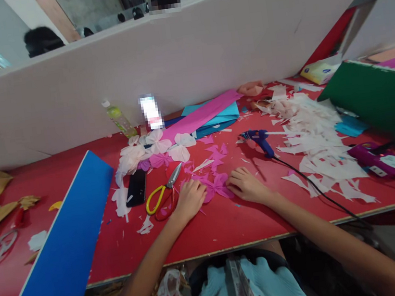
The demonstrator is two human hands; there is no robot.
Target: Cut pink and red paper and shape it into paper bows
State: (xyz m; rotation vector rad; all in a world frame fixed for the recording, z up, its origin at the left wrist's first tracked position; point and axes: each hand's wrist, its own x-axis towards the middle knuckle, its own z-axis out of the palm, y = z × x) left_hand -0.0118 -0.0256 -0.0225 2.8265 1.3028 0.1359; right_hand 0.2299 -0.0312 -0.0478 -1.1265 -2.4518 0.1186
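Note:
A magenta paper flower (217, 186) with spread petals lies on the red table between my two hands. My left hand (192, 198) has its fingers bent over the left petals. On the other side, my right hand (246, 185) pinches the right petals; the fingertips of both are partly hidden. Scissors (166, 189) with one yellow and one red handle lie open just left of my left hand. Magenta paper scraps (217, 155) are scattered beyond the flower. To the right of these rests a blue glue gun (260, 140) with a white glue stick in its back.
White paper flowers (156, 142) and a black phone (136, 187) are at the left. Folded paper (211, 112) and a bottle (120, 119) stand by the partition. White paper strips (311, 128) and a purple power box (381, 160) lie right. Blue (67, 238) and green (376, 100) dividers flank the space.

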